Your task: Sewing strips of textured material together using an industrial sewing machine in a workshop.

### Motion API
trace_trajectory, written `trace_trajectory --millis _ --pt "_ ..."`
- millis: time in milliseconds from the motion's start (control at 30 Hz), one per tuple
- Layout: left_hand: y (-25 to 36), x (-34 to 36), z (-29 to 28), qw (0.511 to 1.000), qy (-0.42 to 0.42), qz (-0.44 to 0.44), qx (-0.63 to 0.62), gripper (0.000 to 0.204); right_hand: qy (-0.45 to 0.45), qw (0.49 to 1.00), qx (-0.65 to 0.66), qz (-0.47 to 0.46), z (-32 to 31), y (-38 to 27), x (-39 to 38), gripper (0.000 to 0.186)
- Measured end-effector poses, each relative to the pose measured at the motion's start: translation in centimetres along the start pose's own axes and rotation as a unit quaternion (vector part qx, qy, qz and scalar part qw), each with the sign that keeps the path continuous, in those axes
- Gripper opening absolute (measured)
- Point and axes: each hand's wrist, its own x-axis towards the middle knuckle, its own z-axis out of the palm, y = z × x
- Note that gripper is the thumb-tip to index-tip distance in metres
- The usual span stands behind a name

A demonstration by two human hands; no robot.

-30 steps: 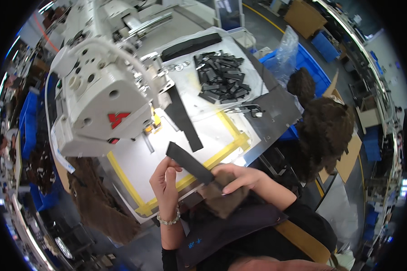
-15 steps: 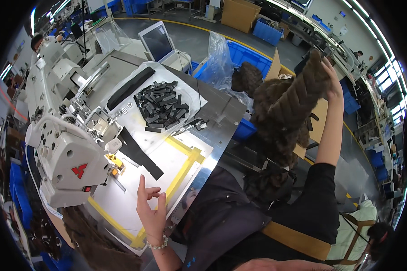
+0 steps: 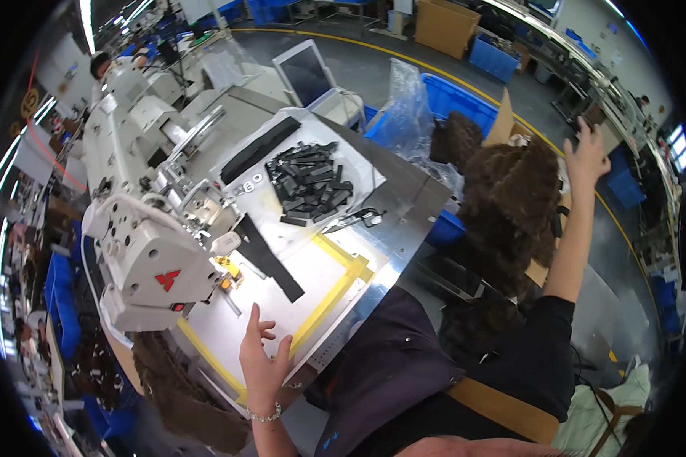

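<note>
One sewing machine (image 3: pixel 156 228) (two hands).

This was a garment or sewing factory floor. A large white industrial sewing machine (image 3: pixel 149 251) stood at the left of the frame on a metal surface (image 3: pixel 404 206) marked with yellow tape. A heap of small black cut pieces (image 3: pixel 309 181) lay at upper centre. Blue plastic crates (image 3: pixel 453 103) and cardboard boxes (image 3: pixel 446 23) sat along the top, beside a painted yellow floor line (image 3: pixel 404 57). Piles of brown fuzzy fabric (image 3: pixel 507 206) filled the right.
</note>
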Motion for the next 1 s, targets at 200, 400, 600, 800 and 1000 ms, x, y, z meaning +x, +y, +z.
trace_trajectory --millis 200,400,600,800,1000 --pt "-0.7 0.9 1.2 0.996 -0.011 0.059 0.071 0.072 0.163 0.956 0.175 -0.172 -8.7 -8.4 -4.0 0.045" --pt "-2.1 2.3 2.4 0.974 -0.040 0.171 0.141 0.061 -0.002 0.838 0.414 -0.354 -14.1 -17.4 -11.6 0.045" --pt "-0.2 4.6 3.6 0.950 -0.053 0.221 0.212 0.041 -0.159 0.681 0.525 -0.485 -12.0 -23.1 -20.8 0.045" --pt "0.1 6.1 3.7 0.929 -0.077 0.267 0.243 0.042 -0.218 0.615 0.570 -0.499 -13.1 -25.3 -25.6 0.045" --pt "0.0 7.4 3.9 0.888 -0.058 0.333 0.312 0.039 -0.271 0.589 0.596 -0.474 -14.5 -26.6 -28.1 0.045"
